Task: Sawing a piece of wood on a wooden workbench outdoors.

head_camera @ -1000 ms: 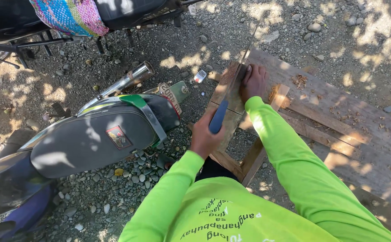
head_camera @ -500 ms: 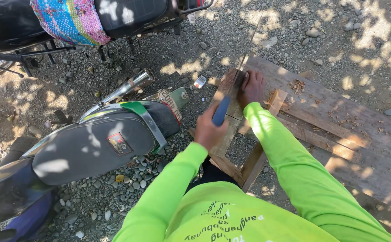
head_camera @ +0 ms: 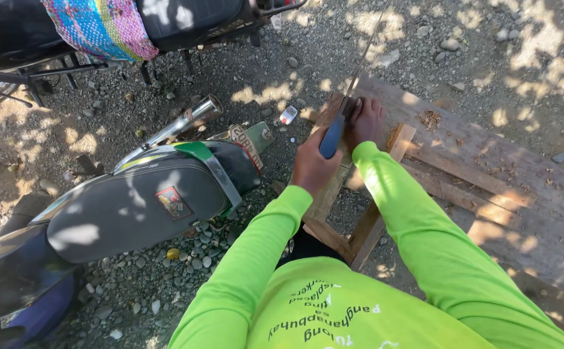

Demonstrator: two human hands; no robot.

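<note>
hands: two are seen, both in bright lime-green sleeves. the left hand (head_camera: 313, 169) is wrapped shut around the blue handle of a handsaw (head_camera: 333, 134). the right hand (head_camera: 367, 121) is laid palm down, fingers spread flat, on a wooden plank (head_camera: 331, 187), gripping nothing.
saws: one is counted. its handle is blue, and a thin grey blade is run up and away from the hands, past the top end of the plank.
planks: one narrow, weathered plank is pressed under the right hand. it is laid across a wooden frame (head_camera: 366, 234) near the person's knees.
benches: one broad platform of rough grey-brown boards (head_camera: 489, 174) is seen on the right, with a small heap of sawdust (head_camera: 432, 119) lying on it.
motorcycles: two are counted. one with a grey seat (head_camera: 133, 207) and a chrome exhaust pipe (head_camera: 188, 120) is parked just left of the plank. a second, at the top edge, is draped with a multicoloured woven cloth (head_camera: 101, 27).
surface: the ground (head_camera: 243, 71) is made up of grey gravel and pebbles, dappled with sun and leaf shadow.
setting: the scene is outdoors.
position of saw: it is held over the plank's far end, between the two hands, with the right hand touching the wood just beside the blade.
</note>
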